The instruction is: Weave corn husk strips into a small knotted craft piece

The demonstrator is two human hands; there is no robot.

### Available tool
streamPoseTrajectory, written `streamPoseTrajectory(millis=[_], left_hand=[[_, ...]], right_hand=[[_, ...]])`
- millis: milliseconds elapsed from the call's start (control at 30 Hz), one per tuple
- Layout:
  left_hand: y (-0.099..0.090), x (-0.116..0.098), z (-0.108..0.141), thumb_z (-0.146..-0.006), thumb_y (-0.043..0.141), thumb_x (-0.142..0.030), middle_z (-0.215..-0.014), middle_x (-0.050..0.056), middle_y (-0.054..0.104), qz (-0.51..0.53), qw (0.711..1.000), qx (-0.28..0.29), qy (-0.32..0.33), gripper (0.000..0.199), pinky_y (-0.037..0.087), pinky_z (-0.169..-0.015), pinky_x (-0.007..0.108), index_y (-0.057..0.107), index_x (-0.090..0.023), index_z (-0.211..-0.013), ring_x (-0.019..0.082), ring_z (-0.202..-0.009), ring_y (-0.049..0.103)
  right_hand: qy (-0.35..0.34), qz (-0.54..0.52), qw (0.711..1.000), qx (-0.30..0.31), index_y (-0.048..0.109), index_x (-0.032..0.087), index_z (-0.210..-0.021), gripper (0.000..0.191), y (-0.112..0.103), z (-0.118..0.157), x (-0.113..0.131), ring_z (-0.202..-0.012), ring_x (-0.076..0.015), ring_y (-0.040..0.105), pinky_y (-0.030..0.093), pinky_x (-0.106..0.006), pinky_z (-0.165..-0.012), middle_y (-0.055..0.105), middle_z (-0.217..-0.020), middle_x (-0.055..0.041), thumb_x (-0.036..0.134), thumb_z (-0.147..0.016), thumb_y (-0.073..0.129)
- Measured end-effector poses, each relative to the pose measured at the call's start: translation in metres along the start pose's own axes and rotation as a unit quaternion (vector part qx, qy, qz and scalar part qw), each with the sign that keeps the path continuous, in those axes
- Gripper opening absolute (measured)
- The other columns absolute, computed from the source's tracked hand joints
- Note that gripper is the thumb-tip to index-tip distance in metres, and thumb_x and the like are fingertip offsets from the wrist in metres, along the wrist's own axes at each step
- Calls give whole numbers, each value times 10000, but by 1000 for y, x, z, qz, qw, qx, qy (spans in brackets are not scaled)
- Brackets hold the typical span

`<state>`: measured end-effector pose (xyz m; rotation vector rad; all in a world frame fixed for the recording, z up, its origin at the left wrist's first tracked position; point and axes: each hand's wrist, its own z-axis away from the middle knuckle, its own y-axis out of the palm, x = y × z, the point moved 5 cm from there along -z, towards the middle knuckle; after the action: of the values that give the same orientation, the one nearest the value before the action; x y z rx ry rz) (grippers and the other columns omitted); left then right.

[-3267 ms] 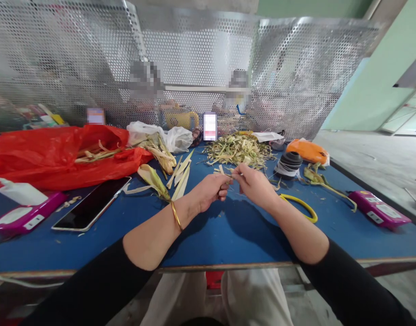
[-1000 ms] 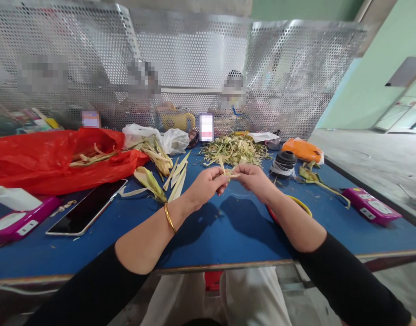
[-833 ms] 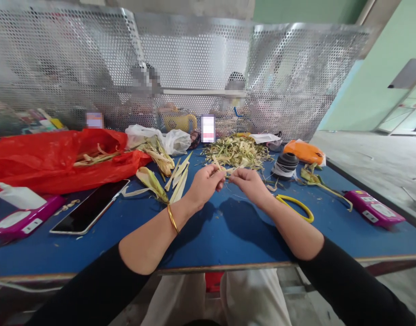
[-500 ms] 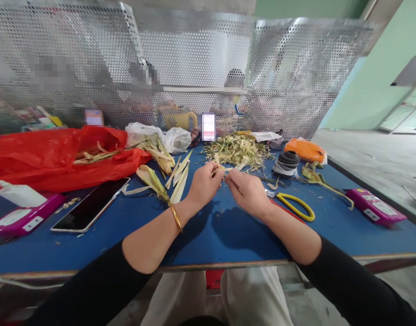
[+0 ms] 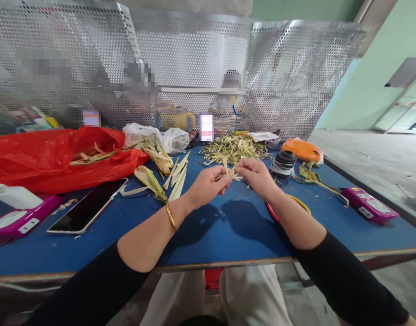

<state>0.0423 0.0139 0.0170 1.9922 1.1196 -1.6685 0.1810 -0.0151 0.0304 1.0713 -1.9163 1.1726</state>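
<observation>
Grip of the left hand (image 5: 208,184) is closed, thumb against forefinger, pinching pale, narrow, dry husk strips (image 5: 224,162) just above the blue bench (image 5: 197,251), on the near side of the shredded husk pile (image 5: 240,147). One strip's long axis runs forward, its free end toward the pile; others extend rightward. Right hand (image 5: 257,176): fingers curled toward the strips; pinch cannot be confirmed. Forearms converge forward from opposite sides

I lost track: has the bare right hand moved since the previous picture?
Yes: judged against the black-and-white round spool, the bare right hand has moved forward and rightward, closer to it.
</observation>
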Motion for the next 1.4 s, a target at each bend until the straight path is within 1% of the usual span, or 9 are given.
streamPoseTrajectory(millis=[133,300,500,667,900,1067,1200,1300,1400], left_hand=[[-5,3,-1,-823,577,-306,-625,-40,530,54,995,-88,-3,144,398,-503,197,547,-166,-816,71,-487,470],[-19,15,-1,-816,553,-309,-572,-39,543,-23,982,-184,-19,135,401,-503,214,539,-180,-778,100,-482,499],[-15,13,-2,-814,539,-252,-541,-34,546,-168,981,-89,-25,125,384,-527,221,541,-189,-706,109,-485,500],[-3,6,-2,-818,577,-301,-611,-35,525,12,999,16,-26,151,402,-504,208,540,-172,-749,84,-497,477],[-10,9,-3,-813,571,-260,-594,-36,522,83,989,-113,-37,114,382,-487,200,527,-168,-764,73,-475,454],[-23,17,-3,-791,549,-240,-551,-35,535,-58,979,-189,-52,99,370,-492,214,526,-189,-710,105,-483,497],[-18,18,-4,-781,548,-211,-512,-31,532,-155,982,-99,-53,128,359,-499,220,534,-194,-655,116,-482,502],[-7,12,-2,-798,557,-243,-557,-26,544,-73,995,8,-60,142,378,-487,214,531,-186,-670,103,-479,498],[-1,2,-1,-804,582,-266,-628,-25,545,48,997,34,-48,130,401,-495,202,535,-170,-730,79,-494,491]], right_hand=[[97,-70,993,11,489,211,-584,224,17,4,-17,-469,-101,279,222,-251,-485,329,-460,74,368,-715,579],[5,57,998,-18,431,211,-581,241,31,17,-2,-545,-112,358,277,-250,-547,410,-534,46,311,-779,526],[-65,155,985,-29,469,202,-633,176,16,16,13,-572,-113,394,275,-254,-566,457,-579,30,256,-797,501],[134,-89,987,26,490,203,-584,216,10,5,-12,-419,-73,257,180,-235,-433,331,-437,81,351,-680,615],[260,-269,926,57,529,193,-617,238,34,18,-21,-378,-41,131,78,-224,-395,227,-431,126,356,-584,699],[67,-11,997,-24,498,203,-592,210,30,21,-1,-496,-98,327,245,-238,-480,385,-505,51,334,-733,582],[-51,129,990,-23,490,200,-607,198,20,18,14,-578,-115,387,282,-250,-559,450,-565,30,280,-783,534],[19,33,999,-18,501,199,-588,199,6,9,4,-518,-101,347,255,-244,-504,411,-519,45,311,-731,580],[155,-117,981,12,519,200,-591,203,6,5,-13,-413,-69,224,154,-238,-425,322,-441,83,348,-659,639]])
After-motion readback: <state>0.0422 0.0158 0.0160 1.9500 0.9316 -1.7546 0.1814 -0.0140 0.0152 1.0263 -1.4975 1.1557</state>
